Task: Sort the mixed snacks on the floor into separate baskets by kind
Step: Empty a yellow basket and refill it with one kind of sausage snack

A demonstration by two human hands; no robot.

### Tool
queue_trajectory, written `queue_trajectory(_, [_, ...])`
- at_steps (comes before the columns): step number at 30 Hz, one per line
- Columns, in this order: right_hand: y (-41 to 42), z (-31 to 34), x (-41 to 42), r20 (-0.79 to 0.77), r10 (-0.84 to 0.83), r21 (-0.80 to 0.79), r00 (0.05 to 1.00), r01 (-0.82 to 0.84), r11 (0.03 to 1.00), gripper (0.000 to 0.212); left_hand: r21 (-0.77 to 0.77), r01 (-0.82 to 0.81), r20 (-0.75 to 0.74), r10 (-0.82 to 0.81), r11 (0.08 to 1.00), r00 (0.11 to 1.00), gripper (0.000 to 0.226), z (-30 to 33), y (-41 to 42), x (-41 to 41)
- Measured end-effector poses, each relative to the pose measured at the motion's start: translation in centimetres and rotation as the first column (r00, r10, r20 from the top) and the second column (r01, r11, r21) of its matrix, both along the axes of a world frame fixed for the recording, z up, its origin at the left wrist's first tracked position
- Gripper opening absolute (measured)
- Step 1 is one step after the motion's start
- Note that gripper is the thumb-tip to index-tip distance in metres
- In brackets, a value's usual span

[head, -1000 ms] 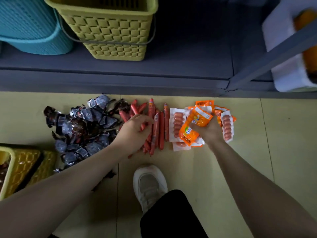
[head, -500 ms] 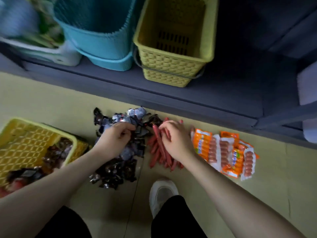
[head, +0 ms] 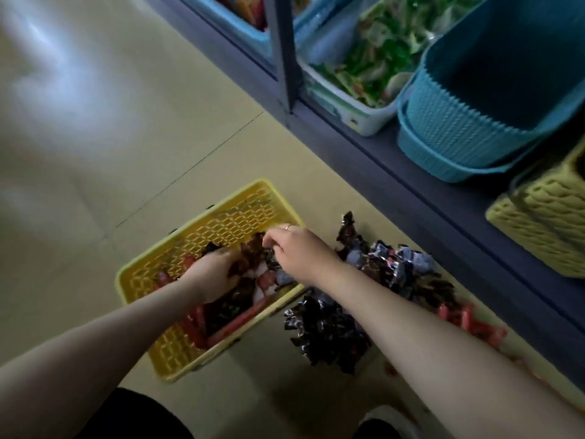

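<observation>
The dark foil snack packets (head: 373, 280) lie in a loose heap on the floor, just right of the yellow basket (head: 177, 267), with more of the same kind already inside it among some red sausage sticks (head: 234, 321). A further cluster of red sausage sticks (head: 468, 321) lies on the floor beyond the heap, partly hidden by the right forearm. By the look of them the packets are light, crinkly and slick, likely to slide off one another, so a handful is best gathered from the middle of the heap with the fingers curled under the edges. The sticks look stiffer and should lift cleanly if pinched along their length.

The left hand (head: 215, 270) reaches into the basket, palm down, its fingers buried among the dark packets; they seem curled round some, though blur hides how firm the hold is. The right hand (head: 297, 248) hovers over the basket's right rim, fingers (head: 272, 239) drawn together and bent downward as if pinching a packet or letting it go; I cannot tell which. A ring shows on 1 finger.

On the grey shelf (head: 411, 172) behind stand a teal basket (head: 474, 128), a yellow-green basket (head: 544, 229) and a white tub (head: 357, 112) of green packets.
</observation>
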State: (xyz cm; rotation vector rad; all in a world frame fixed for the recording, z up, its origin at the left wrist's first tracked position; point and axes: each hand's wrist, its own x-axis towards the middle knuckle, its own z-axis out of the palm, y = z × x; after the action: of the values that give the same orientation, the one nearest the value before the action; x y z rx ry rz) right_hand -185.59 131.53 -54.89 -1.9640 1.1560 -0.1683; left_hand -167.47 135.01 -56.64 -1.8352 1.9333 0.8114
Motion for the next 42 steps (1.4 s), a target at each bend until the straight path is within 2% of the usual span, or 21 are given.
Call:
queue_trajectory(3, [-0.4,-2.4,2.3,-0.287,0.178,0.146,0.941,-0.141,0.979,0.030,0.025,0.322,0.201,-0.320,0.947,0.926,0.058,-2.0,1.7,0.3])
queue_trajectory(5, [-0.4,-3.8,3.0,-0.450,0.258,0.256,0.855,-0.153,0.954,0.039,-0.005,0.428,0.272,-0.411,0.904,0.870,0.065,-2.9,1.7,0.4])
queue_trajectory(7, [-0.9,-5.2,3.7,-0.555,0.312,0.332,0.771,-0.139,0.933,0.055,-0.013,0.460,0.330,-0.430,0.888,0.840,0.070,-3.3,1.1,1.3])
queue_trajectory(10, [-2.3,-7.3,4.7,-0.573,0.351,0.403,0.740,-0.118,0.908,0.067,-0.016,0.440,0.342,-0.409,0.898,0.846,0.069,-3.4,0.7,2.6])
queue_trajectory(13, [-3.0,-8.3,5.5,-0.576,0.393,0.401,0.717,-0.171,0.900,0.079,-0.134,0.430,0.312,-0.374,0.893,0.873,0.053,-2.9,1.5,3.4])
queue_trajectory(16, [-3.0,-8.7,5.6,-0.616,0.391,0.414,0.684,-0.141,0.899,0.087,-0.202,0.457,0.340,-0.376,0.866,0.862,0.043,-2.4,2.5,3.7])
queue_trajectory(20, [-2.9,-8.7,5.7,-0.658,0.468,0.414,0.590,-0.237,0.879,0.074,-0.285,0.459,0.303,-0.375,0.841,0.876,0.029,-3.0,2.3,3.3])
queue_trajectory(23, [-2.8,-8.4,5.6,-0.625,0.550,0.470,0.555,-0.295,0.832,0.090,-0.343,0.530,0.244,-0.472,0.776,0.847,0.017,-3.7,1.7,3.2])
queue_trajectory(24, [-2.8,-8.3,5.5,-0.608,0.563,0.484,0.560,-0.300,0.822,0.089,-0.329,0.546,0.215,-0.502,0.770,0.838,0.021,-4.0,1.6,3.1])
queue_trajectory(27, [-2.8,-7.8,5.6,-0.580,0.558,0.461,0.593,-0.326,0.825,0.064,-0.214,0.584,0.196,-0.551,0.783,0.811,0.035,-4.9,1.9,1.8])
queue_trajectory(29, [-2.9,-6.8,5.5,-0.575,0.511,0.411,0.639,-0.314,0.856,0.059,-0.127,0.591,0.257,-0.549,0.796,0.795,0.038,-5.7,1.8,0.7])
queue_trajectory(32, [-3.0,-4.7,5.0,-0.493,0.312,0.224,0.812,-0.228,0.948,0.058,-0.023,0.604,0.350,-0.559,0.797,0.751,0.043,-6.4,1.0,-0.9])
queue_trajectory(34, [-2.8,-2.6,4.1,-0.324,0.160,0.173,0.932,-0.108,0.979,0.054,0.047,0.598,0.373,-0.570,0.800,0.733,0.049,-6.9,0.6,-1.8])
queue_trajectory(36, [-2.2,-0.4,3.0,-0.134,0.028,0.167,0.991,-0.006,0.986,0.040,0.094,0.596,0.402,-0.578,0.797,0.710,0.050,-7.4,0.5,-2.4])
queue_trajectory(38, [-1.3,1.4,1.2,0.033,-0.154,0.154,0.988,0.147,0.977,0.030,0.132,0.609,0.423,-0.600,0.782,0.679,0.046,-7.6,0.5,-2.6])
queue_trajectory(39, [-0.8,2.0,0.1,0.129,-0.273,0.177,0.953,0.249,0.952,0.029,0.140,0.622,0.431,-0.612,0.771,0.662,0.044,-7.7,0.6,-2.5])
queue_trajectory(40, [-0.3,2.3,-1.2,0.226,-0.395,0.224,0.890,0.347,0.911,0.028,0.141,0.635,0.428,-0.625,0.760,0.653,0.043,-7.6,0.5,-2.5])
queue_trajectory(42, [0.5,2.3,-4.1,0.355,-0.618,0.349,0.701,0.514,0.783,0.029,0.087,0.629,0.372,-0.611,0.772,0.699,0.040,-6.7,0.9,-1.9])
